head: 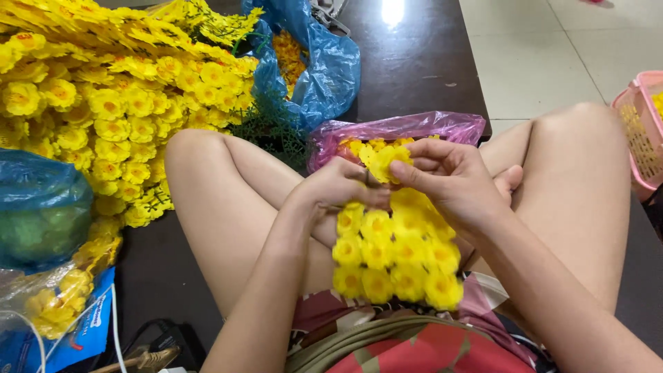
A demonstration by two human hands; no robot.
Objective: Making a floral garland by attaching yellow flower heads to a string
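A cluster of yellow artificial flowers [396, 252] hangs down over my lap between my knees. My left hand [338, 185] grips the top of this cluster, fingers closed around its stem end. My right hand [449, 178] pinches a single yellow flower head [384, 161] at the top of the cluster, right against my left fingers. Just behind my hands lies an open pink plastic bag [407, 128] with loose yellow flower heads inside.
A big heap of finished yellow flower sprays [103, 90] fills the left. A blue plastic bag [324, 69] with more flowers lies behind it; another blue bag [41, 204] holds green parts. Green plastic stems [273, 128] lie nearby. A pink basket [642, 131] stands right.
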